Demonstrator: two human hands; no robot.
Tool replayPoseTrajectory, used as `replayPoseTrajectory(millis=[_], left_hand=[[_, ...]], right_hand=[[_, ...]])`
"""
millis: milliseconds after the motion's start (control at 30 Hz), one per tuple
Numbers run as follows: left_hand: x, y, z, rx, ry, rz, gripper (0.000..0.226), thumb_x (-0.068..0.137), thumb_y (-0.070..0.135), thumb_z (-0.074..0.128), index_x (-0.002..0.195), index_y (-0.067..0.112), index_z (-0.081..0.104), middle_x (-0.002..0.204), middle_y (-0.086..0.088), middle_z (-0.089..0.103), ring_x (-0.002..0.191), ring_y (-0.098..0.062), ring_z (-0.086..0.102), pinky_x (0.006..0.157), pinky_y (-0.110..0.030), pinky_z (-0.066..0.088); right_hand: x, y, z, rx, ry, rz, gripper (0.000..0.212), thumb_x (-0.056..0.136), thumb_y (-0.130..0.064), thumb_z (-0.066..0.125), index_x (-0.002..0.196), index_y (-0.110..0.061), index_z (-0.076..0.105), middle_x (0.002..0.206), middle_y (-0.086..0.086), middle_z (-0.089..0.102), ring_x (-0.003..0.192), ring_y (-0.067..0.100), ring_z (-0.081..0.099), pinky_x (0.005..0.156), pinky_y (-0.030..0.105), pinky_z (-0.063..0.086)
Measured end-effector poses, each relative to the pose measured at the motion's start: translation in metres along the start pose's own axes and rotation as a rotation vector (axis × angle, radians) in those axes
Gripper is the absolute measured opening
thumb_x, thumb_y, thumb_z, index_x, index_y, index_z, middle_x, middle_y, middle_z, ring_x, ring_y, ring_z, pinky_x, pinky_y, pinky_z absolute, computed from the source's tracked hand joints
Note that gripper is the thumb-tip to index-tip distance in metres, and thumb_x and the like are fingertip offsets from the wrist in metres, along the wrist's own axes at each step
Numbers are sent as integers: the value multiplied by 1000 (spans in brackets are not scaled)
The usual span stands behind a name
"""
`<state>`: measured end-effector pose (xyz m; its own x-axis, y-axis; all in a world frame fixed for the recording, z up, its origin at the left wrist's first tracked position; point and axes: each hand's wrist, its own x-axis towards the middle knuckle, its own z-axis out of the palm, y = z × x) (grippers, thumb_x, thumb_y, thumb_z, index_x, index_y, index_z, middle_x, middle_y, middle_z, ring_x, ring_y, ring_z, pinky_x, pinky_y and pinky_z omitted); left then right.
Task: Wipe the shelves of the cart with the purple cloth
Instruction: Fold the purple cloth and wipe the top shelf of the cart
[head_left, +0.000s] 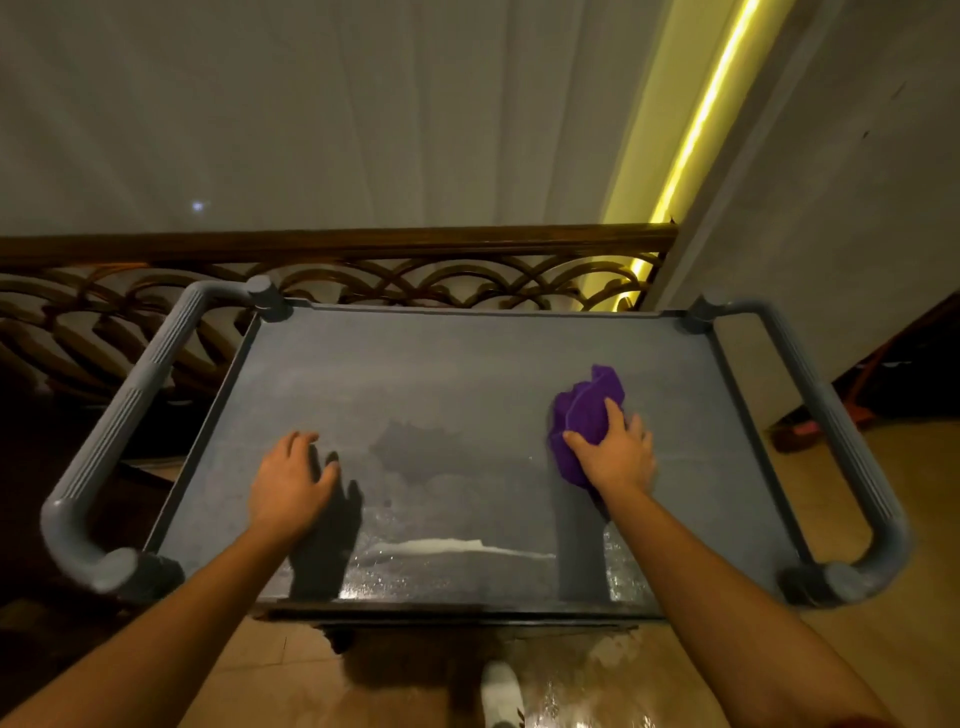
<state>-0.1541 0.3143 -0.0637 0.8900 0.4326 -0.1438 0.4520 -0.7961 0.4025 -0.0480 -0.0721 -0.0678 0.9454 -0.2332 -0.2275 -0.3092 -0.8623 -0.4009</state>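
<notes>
A grey plastic cart stands in front of me, its flat top shelf (415, 374) filling the middle of the view. The purple cloth (584, 410) lies bunched on the right half of that shelf. My right hand (615, 452) presses down on the cloth's near side and grips it. My left hand (291, 480) rests on the left half of the shelf, fingers apart, holding nothing. Wet streaks and a darker damp patch (410, 449) show on the shelf between the hands. The lower shelves are hidden under the top one.
Grey ribbed handles curve off the cart's left end (111, 431) and right end (841, 431). A wooden railing with dark ornate metalwork (363, 260) runs just behind the cart. A pale wall (831, 208) rises at the right. A white shoe (501, 691) shows on the wooden floor below.
</notes>
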Motion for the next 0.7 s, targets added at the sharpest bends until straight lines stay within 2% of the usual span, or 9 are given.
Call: replayPoseTrajectory(millis=[100, 233, 333, 400, 533, 700], left_hand=[[-3, -38, -8, 97, -33, 30, 62, 95, 41, 61, 148, 15, 42, 158, -16, 37, 142, -38, 39, 114, -59, 37], [-24, -79, -20, 136, -134, 38, 88, 86, 65, 57, 155, 17, 31, 165, -15, 24, 149, -38, 27, 118, -58, 26], [-41, -111, -20, 224, -247, 70, 111, 75, 83, 46, 160, 17, 17, 169, -15, 8, 155, -37, 7, 122, -54, 9], [-43, -118, -13, 294, -295, 112, 119, 72, 90, 36, 161, 18, 4, 169, -15, -8, 155, -36, -9, 122, -53, -2], [-39, -127, 1, 354, -277, 157, 121, 70, 97, 18, 159, 20, -10, 165, -14, -22, 151, -35, -22, 122, -54, -8], [-38, -135, 9, 359, -273, 164, 120, 70, 99, 11, 156, 21, -17, 162, -13, -28, 150, -34, -25, 121, -55, -10]], right_hand=[[-3, 6, -5, -93, 193, -141, 85, 87, -60, 65, 158, -35, 26, 169, 13, 15, 155, 39, 12, 120, 61, 21], [6, 12, 0, -97, 117, -295, 81, 84, -59, 71, 153, -35, 38, 167, 14, 24, 153, 40, 19, 120, 57, 25], [13, 9, 20, -17, 29, -261, 83, 80, -51, 80, 151, -28, 45, 162, 18, 34, 147, 41, 33, 116, 54, 36], [9, 7, 31, 95, 34, -190, 78, 82, -39, 79, 150, -23, 46, 160, 16, 37, 144, 39, 40, 113, 53, 40], [-20, -22, 64, 343, 208, -124, 58, 85, -13, 70, 142, -13, 57, 151, 15, 51, 136, 36, 50, 112, 43, 40], [-66, -96, 107, 440, 137, -195, 53, 84, -3, 69, 135, -12, 64, 149, 15, 55, 134, 34, 54, 112, 42, 42]])
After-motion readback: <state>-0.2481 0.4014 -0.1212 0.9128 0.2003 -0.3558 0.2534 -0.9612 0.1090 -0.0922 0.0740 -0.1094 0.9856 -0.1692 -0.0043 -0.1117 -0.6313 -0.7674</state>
